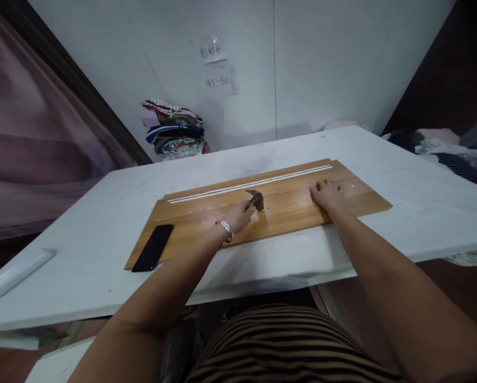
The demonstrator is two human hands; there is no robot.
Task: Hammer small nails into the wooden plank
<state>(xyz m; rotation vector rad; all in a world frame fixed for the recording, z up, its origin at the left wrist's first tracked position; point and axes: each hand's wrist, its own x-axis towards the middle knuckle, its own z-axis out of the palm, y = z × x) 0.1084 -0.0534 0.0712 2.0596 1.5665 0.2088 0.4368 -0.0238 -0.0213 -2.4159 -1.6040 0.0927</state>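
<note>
Lying on the near left of a flat brown wood-grain board (286, 218) is a black rectangular phone (153, 248). Farther, the left hand (239, 216) grips a dark metal claw hammer (257, 200) over the board; the right hand (328, 194) rests there, fingers loosely spread. Beyond run long white strips (250, 184).

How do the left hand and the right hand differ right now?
The left hand is closed around the hammer; the right hand holds no tool and rests on the wooden board.
The left hand is near the board's middle, the right hand nearer its right end.
The left wrist wears a silvery bracelet; no bracelet shows on the right.
Both are bare and palm down.
</note>
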